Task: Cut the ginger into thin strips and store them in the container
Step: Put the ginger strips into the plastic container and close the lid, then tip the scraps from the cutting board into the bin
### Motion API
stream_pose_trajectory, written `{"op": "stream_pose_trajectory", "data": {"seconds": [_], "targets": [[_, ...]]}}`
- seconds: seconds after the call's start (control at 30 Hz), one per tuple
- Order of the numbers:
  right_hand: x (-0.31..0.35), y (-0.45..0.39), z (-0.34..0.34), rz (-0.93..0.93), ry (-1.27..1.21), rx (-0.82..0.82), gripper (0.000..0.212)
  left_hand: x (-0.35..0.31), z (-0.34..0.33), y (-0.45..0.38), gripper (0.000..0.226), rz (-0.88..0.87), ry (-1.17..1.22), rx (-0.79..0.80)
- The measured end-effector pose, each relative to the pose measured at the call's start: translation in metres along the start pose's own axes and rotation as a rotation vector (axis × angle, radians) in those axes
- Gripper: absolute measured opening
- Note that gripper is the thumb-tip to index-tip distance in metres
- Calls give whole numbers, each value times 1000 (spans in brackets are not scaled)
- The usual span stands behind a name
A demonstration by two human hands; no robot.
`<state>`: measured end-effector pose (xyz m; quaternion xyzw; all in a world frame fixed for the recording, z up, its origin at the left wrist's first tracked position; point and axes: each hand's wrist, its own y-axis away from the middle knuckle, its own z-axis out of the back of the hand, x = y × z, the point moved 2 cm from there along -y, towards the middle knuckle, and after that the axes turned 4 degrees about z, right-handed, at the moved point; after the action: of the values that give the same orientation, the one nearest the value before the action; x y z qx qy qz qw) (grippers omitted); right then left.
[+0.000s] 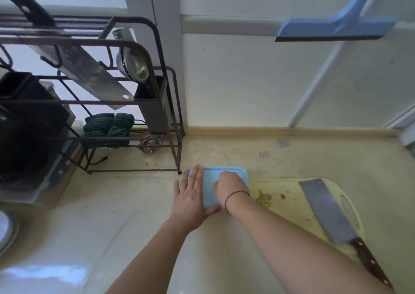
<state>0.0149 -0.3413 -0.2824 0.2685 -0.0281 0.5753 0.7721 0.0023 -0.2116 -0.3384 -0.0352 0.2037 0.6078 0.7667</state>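
We are at the storing step: our left hand (190, 198) steadies the blue container lid (224, 176), fingers flat; our right hand (229, 187), fingers curled, presses it down. Next, seat every edge.

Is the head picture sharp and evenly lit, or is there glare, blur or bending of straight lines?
Head view: bright glare patch on the glossy cream countertop at lower left; wide-angle lens bends the dark metal rack and wall lines; the hands on the blue container lid look slightly soft.
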Motion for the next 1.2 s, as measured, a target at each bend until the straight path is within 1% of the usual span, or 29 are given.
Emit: {"op": "stream_pose_trajectory", "data": {"seconds": [0.07,0.1,0.13,0.17,0.23,0.3,0.33,0.4,0.47,0.53,0.6,0.63,0.7,0.77,0.83,0.9,1.0,1.1,1.2], "targets": [[-23,4,5,40,-94,-59,30,2,-2,0,136,-9,-28,-5],[-42,11,9,37,-141,-116,28,2,-4,1,136,-15,-17,-25],[-67,20,14,15,-171,-183,24,1,-5,3,129,-21,22,-82],[-96,31,18,-15,-175,-244,20,-2,-7,6,118,-33,77,-168],[-162,57,25,-97,-135,-326,15,-13,-12,17,91,-103,155,-363],[-228,83,27,-175,-50,-414,23,-31,-20,30,72,-222,184,-548],[-255,93,26,-219,4,-460,27,-40,-25,35,67,-280,198,-596],[-303,111,16,-291,94,-495,40,-65,-39,45,61,-388,213,-597],[-336,119,6,-297,115,-462,48,-89,-57,54,56,-461,204,-557],[-356,120,1,-284,98,-398,54,-110,-78,59,54,-463,169,-502],[-375,118,-4,-254,91,-338,55,-124,-96,63,56,-372,145,-448],[-382,115,-4,-213,89,-328,60,-130,-103,65,57,-304,155,-432],[-392,108,-4,-92,66,-357,69,-142,-111,70,58,-152,193,-402],[-397,102,2,-1,11,-395,65,-153,-118,71,61,40,225,-372],[-404,97,8,50,-57,-365,59,-160,-124,72,65,254,261,-341],[-413,91,19,84,-94,-360,59,-165,-127,72,72,391,268,-318],[-430,81,41,95,-126,-387,60,-171,-126,73,82,473,254,-289],[-449,66,63,60,-118,-446,63,-174,-126,74,87,537,247,-272],[-462,50,75,47,-93,-428,66,-178,-126,75,89,566,266,-262]]}}
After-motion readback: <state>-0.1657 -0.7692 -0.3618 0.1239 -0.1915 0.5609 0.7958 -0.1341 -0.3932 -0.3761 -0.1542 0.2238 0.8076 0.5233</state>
